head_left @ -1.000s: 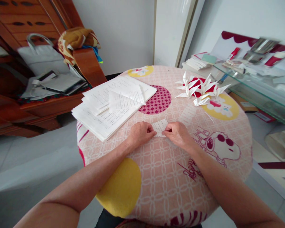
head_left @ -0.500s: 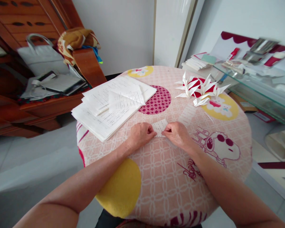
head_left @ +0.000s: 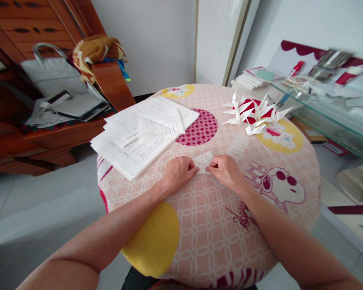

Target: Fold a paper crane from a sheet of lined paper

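White piece of paper with rows of dark print (head_left: 203,162) lies on the pink-and-white patterned round tablecloth (head_left: 199,209), in front of you and between your hands. Your bare left hand (head_left: 179,171) has thumb and fingers pinched together on its near left part; your bare right hand (head_left: 225,171) pinches the near right part likewise. Beyond your left hand rests a stack of white printed sheets (head_left: 145,157); farther off to the right, pointed white folded-paper birds (head_left: 238,114) sit clustered.
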A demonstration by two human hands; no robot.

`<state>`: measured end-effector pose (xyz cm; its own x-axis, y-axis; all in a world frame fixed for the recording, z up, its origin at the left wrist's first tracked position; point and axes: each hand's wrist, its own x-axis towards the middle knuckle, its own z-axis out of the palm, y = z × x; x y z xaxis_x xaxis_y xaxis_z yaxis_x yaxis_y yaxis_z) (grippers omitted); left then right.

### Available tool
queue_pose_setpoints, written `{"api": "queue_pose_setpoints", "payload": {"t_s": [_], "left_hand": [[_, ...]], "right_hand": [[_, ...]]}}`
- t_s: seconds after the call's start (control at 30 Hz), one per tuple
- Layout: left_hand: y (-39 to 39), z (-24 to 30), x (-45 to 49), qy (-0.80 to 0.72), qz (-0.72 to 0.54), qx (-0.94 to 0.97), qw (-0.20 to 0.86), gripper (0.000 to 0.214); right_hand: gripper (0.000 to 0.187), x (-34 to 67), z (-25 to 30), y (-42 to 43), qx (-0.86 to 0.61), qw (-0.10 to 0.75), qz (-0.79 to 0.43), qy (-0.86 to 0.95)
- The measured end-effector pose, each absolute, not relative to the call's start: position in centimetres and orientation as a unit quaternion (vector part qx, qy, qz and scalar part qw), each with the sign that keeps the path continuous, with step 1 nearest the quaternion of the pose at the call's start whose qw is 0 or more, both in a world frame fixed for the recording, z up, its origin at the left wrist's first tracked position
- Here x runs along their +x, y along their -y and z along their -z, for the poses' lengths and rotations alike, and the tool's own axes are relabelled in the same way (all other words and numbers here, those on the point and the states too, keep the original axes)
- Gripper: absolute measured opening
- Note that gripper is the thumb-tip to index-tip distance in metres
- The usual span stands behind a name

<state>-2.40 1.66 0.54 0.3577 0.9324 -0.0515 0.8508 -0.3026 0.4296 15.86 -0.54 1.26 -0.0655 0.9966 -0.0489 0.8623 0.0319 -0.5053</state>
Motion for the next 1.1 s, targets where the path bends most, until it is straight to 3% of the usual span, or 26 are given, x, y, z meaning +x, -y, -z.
{"api": "queue_pose_setpoints", "payload": {"t_s": [0.47, 0.6, 0.77, 1.1], "left_hand": [[-1.4, -0.1, -2.6, -0.534, -0.131, 0.817, 0.173, 0.018], [-1.3, 0.9, -2.9, -0.439, -0.250, 0.851, 0.144, 0.006], [-1.2, 1.9, -2.7, -0.287, -0.252, 0.916, 0.126, 0.025], [-1.2, 2.0, -3.2, -0.260, -0.208, 0.939, 0.081, 0.025]], "right_hand": [[0.020, 15.9, -1.0, 0.5, -0.655, 0.165, -0.200, 0.710], [0.018, 15.9, -0.9, 0.4, -0.654, 0.159, -0.194, 0.714], [0.016, 16.0, -0.9, 0.4, -0.656, 0.162, -0.199, 0.710], [0.027, 20.0, -2.3, 0.4, -0.625, 0.189, -0.349, 0.672]]}}
